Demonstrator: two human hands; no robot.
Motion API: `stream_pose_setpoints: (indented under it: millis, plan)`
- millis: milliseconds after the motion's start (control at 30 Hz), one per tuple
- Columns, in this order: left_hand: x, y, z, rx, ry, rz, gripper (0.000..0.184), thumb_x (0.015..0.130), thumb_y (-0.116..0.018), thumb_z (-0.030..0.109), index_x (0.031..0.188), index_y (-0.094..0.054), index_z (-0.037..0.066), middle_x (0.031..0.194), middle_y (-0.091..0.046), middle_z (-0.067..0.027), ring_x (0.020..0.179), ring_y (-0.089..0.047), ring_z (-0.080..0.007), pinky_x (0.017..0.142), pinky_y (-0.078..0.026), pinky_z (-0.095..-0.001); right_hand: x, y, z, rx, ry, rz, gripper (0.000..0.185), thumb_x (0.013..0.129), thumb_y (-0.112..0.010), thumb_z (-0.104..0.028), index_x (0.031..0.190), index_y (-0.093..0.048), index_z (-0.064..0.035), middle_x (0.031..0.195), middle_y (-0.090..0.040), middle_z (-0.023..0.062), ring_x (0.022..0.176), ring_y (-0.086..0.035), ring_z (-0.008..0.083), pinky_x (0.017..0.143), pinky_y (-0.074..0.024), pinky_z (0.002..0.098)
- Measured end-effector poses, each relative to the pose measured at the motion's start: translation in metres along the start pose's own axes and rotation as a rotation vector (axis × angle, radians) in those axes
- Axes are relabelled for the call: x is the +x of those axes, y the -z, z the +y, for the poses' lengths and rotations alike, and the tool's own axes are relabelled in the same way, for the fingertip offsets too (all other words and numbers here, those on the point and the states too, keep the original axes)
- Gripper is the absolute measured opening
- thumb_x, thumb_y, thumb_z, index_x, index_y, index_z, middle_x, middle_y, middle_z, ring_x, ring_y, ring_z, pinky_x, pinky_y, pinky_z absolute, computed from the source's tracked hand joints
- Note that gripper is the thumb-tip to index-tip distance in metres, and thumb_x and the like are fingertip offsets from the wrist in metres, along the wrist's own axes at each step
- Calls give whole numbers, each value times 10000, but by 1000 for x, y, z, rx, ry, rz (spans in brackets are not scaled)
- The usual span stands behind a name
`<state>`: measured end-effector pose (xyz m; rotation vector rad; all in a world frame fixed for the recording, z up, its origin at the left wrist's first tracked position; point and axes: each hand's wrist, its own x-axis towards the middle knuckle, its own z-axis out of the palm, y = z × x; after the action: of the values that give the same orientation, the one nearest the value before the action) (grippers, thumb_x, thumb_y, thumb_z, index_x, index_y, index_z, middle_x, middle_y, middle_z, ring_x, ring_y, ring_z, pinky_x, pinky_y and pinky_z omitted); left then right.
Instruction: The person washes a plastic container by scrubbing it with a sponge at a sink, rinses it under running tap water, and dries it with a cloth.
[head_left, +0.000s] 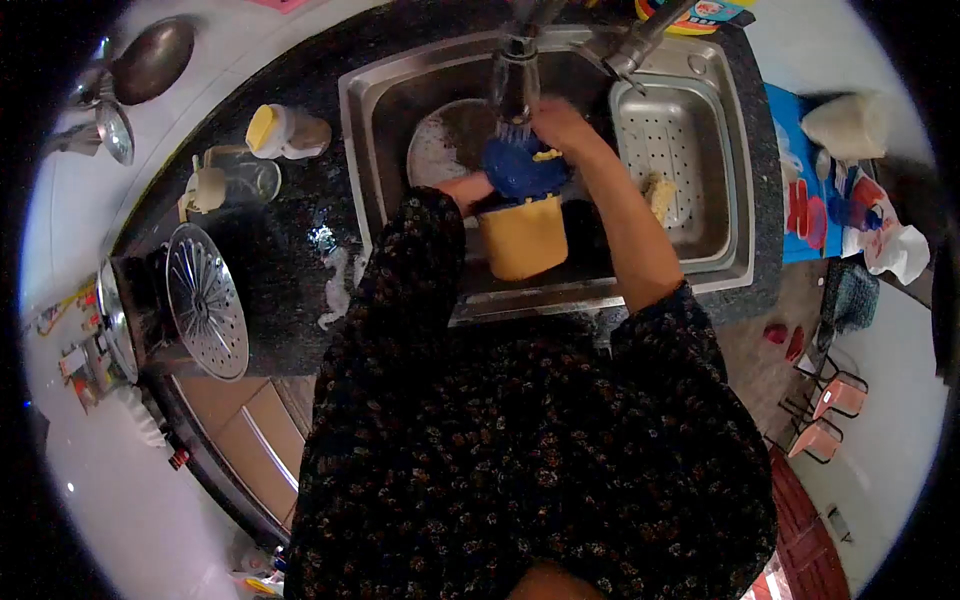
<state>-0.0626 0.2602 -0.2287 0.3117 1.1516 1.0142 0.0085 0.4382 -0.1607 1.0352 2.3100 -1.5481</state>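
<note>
Over the left basin of the steel sink [355, 150], a blue round plastic piece [520, 172], perhaps a lid, sits beneath the running tap [515, 85]. My left hand [468, 190] grips it from the left, with its fingertips hidden behind it. My right hand [560, 125] is at the piece's upper right, close to the tap, and motion smears its fingers. A small yellow bit [547, 156] shows just below that hand. Just below the blue piece is a yellow tub [525, 242]; whether the two touch is unclear. A round pan or plate [430, 140] lies in the basin behind.
A perforated drainer [650, 130] fills the right basin, with a yellowish scrubber [658, 195] on it. Left on the dark counter [290, 220] are a yellow-lidded jar [290, 132], a glass container [250, 172] and a perforated steel disc [207, 300]. A blue tray [790, 110] stands right.
</note>
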Motion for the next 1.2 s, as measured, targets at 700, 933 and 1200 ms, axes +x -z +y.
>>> stream_pose_setpoints:
  millis: [700, 933, 1200]
  plan:
    - [-45, -30, 88, 210, -221, 350, 390, 784, -694, 374, 907, -642, 7, 844, -647, -45, 726, -603, -106, 657, -471, -231, 54, 1, 57, 399, -258, 47, 434, 878, -490, -390, 906, -636, 17, 900, -642, 183, 820, -634, 271, 683, -503, 393]
    - [-46, -30, 80, 13, -288, 469, 377, 819, -649, 400, 862, -632, 27, 789, -625, -35, 694, -580, -88, 625, -457, -234, -22, -2, -8, 631, -86, 207, 451, 850, -524, -418, 916, -630, 15, 916, -634, 186, 825, -616, 313, 746, -459, 403]
    - [-35, -45, 75, -182, -367, 653, 453, 850, -588, 450, 869, -607, -3, 812, -615, -36, 707, -571, -113, 651, -454, -242, -49, -19, -23, -55, 217, 479, 504, 805, -550, -408, 1066, -581, 22, 1014, -584, 246, 985, -557, 376, 877, -416, 449]
